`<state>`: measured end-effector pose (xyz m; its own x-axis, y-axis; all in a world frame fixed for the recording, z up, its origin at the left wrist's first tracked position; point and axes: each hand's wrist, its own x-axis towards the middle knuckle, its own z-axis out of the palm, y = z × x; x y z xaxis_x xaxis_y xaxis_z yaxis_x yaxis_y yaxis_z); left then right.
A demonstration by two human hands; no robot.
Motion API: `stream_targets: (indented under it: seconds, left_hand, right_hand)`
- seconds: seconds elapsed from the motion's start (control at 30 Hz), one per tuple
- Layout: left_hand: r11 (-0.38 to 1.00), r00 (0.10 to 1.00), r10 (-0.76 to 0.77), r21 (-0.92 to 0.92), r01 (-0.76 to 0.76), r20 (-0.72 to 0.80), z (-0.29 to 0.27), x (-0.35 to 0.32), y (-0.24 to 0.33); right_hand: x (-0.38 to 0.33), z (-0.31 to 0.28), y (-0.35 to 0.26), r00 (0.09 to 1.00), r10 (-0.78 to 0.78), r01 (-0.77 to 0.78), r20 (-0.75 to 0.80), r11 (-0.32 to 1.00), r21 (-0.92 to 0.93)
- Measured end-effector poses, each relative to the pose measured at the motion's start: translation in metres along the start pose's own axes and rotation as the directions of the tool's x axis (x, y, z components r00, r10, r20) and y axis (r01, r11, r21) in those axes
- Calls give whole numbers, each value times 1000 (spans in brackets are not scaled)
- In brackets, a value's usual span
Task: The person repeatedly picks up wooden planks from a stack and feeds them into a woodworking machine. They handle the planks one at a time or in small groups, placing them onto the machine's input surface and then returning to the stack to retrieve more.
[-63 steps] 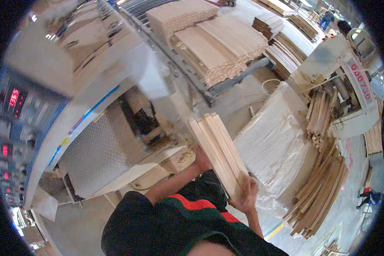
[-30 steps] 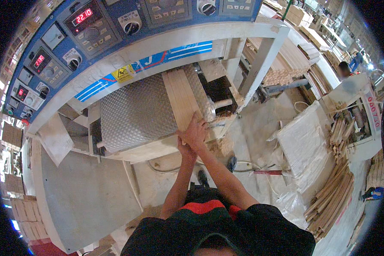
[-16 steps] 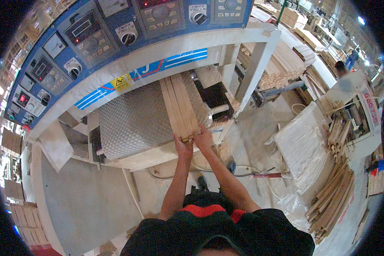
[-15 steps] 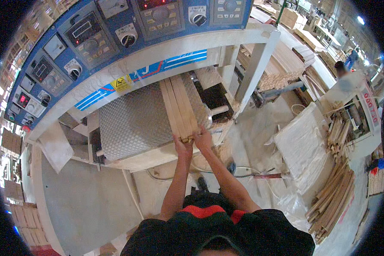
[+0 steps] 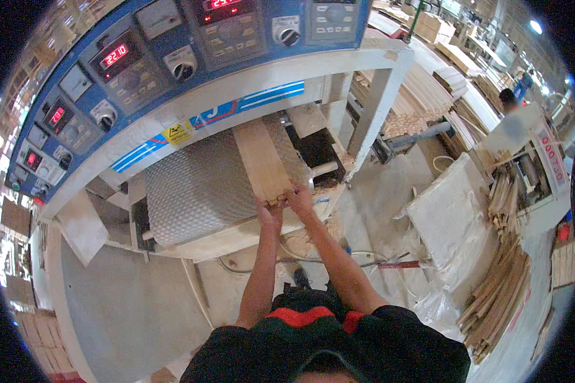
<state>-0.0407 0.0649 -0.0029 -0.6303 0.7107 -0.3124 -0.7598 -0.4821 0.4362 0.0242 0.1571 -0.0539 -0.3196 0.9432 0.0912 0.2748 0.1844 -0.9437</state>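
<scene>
Pale wooden strips lie side by side on a dimpled conveyor belt, running away from me under the machine's blue-striped front. At their near end, my left hand grips the left corner, its fingers curled around the end. My right hand closes on the right corner, close beside the left. Both forearms reach up from my body. The strips sit tightly against each other, and their far ends are hidden beneath the machine.
Overhead is a blue control panel with dials and lit red displays. A pale frame post stands right. Wood stacks lie beyond it. Bundled wood strips and a white-covered slab lie lower right. Another person is farther off.
The visible gaps between the strips have closed, so they look like one flat board. Both hands stay at the near end. My view has shifted slightly.
</scene>
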Motion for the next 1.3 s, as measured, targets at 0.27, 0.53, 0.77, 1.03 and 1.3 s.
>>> stream_targets:
  seconds: [0.27,0.53,0.77,1.03,1.3]
  left_hand:
    - [995,977,-102,-40,96,-187,-1,0,6]
    - [966,901,-257,-67,249,-348,-1,-28,-39]
    - [883,856,-389,127,452,-340,-32,-44,-97]
    - [684,711,-402,327,652,-577,-8,-42,-154]
    - [628,783,-365,487,607,-504,63,-24,-211]
  right_hand:
    - [-21,-11,-49,992,76,-90,97,984,156]
    - [-34,-87,-37,985,154,-145,83,983,-109]
    - [7,-219,37,959,267,-273,-98,961,-52]
    - [198,-419,103,864,-88,-138,-495,905,-403]
    - [404,-548,142,840,48,-332,-540,833,-443]
